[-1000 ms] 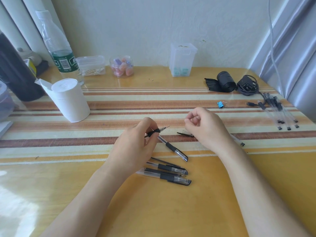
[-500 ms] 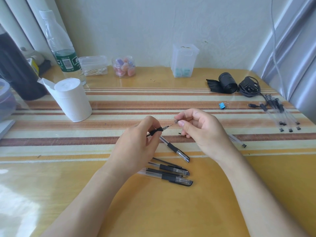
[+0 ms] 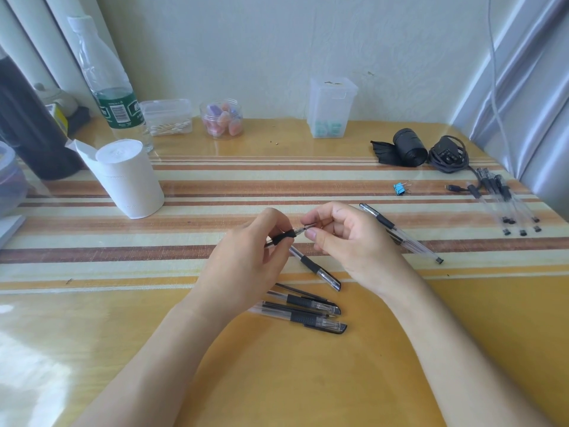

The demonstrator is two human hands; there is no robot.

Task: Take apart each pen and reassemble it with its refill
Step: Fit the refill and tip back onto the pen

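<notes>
My left hand (image 3: 246, 263) grips a clear pen with a black rubber grip (image 3: 284, 235), tip pointing right. My right hand (image 3: 345, 238) pinches a small tip piece (image 3: 309, 225) at that pen's front end. Under my hands a capped pen (image 3: 317, 269) lies slanted on the table. Two more capped pens (image 3: 308, 315) and a thin black refill (image 3: 300, 291) lie just below it. Another capped pen (image 3: 400, 234) lies to the right, partly behind my right hand.
A white paper roll (image 3: 129, 180) stands at left, a water bottle (image 3: 107, 84) behind it. Small plastic containers (image 3: 331, 107) line the wall. A black roll (image 3: 408, 147), a cable (image 3: 448, 155), a blue binder clip (image 3: 399, 188) and several clear pens (image 3: 508, 201) lie at right.
My right hand rose from the table, brought a small piece to the tip of the pen in my left hand, and now closes on it. The pen at right became visible.
</notes>
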